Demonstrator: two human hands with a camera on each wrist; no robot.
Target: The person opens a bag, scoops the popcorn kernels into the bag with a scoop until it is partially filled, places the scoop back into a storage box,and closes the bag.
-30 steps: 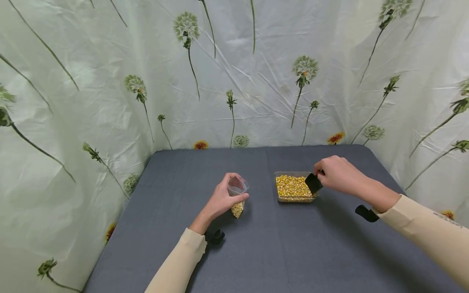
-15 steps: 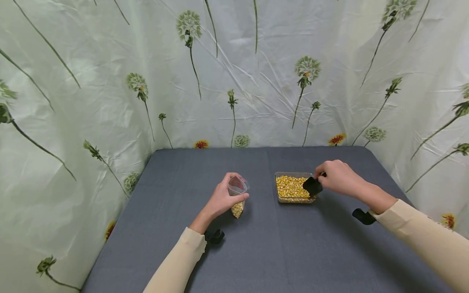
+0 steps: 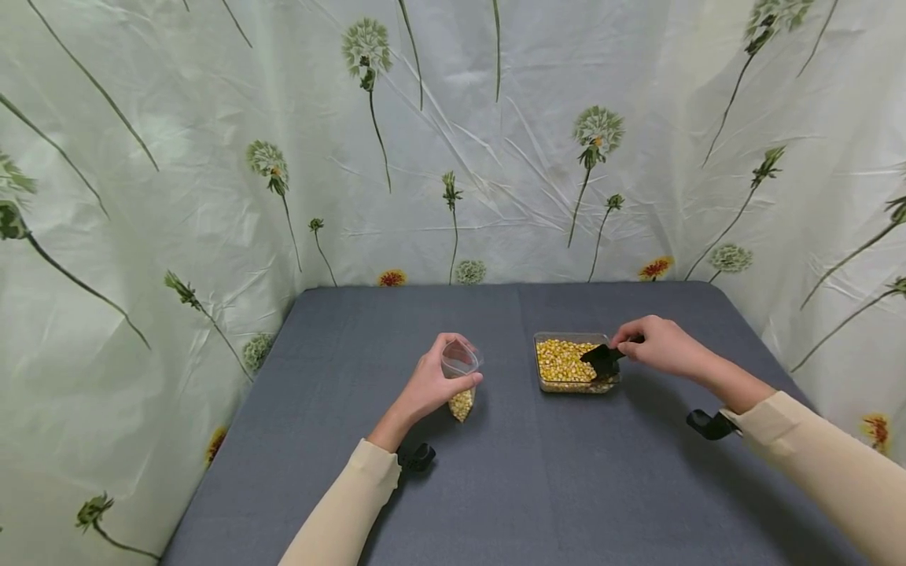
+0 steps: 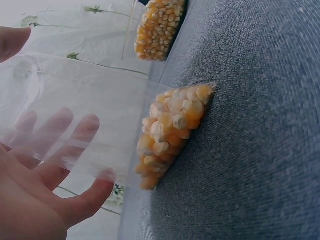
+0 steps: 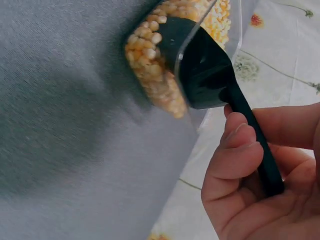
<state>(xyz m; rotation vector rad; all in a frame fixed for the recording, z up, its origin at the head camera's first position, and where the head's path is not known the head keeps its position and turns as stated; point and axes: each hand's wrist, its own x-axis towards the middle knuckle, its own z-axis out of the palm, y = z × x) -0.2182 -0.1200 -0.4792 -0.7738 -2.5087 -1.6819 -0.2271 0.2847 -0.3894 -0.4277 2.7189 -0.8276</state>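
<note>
My left hand (image 3: 436,381) grips a clear plastic bag (image 4: 110,95) near its mouth, which gapes upward. Corn kernels (image 4: 170,132) fill the bag's bottom, close over the table. To the right, a clear rectangular container (image 3: 576,388) holds a bed of yellow corn kernels (image 3: 562,360). My right hand (image 3: 657,343) holds a small black scoop (image 5: 205,65) by its handle, fingers curled round it in the right wrist view. The scoop's blade is tilted down into the kernels at the container's right end, its edge partly buried.
A grey cloth covers the table (image 3: 495,472). Behind and at the sides hangs a pale curtain (image 3: 425,141) with dandelion prints. A black strap mount (image 3: 418,457) sits at the left wrist, and another black mount (image 3: 710,424) at the right.
The scoop has swung from standing steeply at the container's right end to lying flatter, its blade further left in the kernels. My right hand has lowered slightly; the left hand and bag stay put.
</note>
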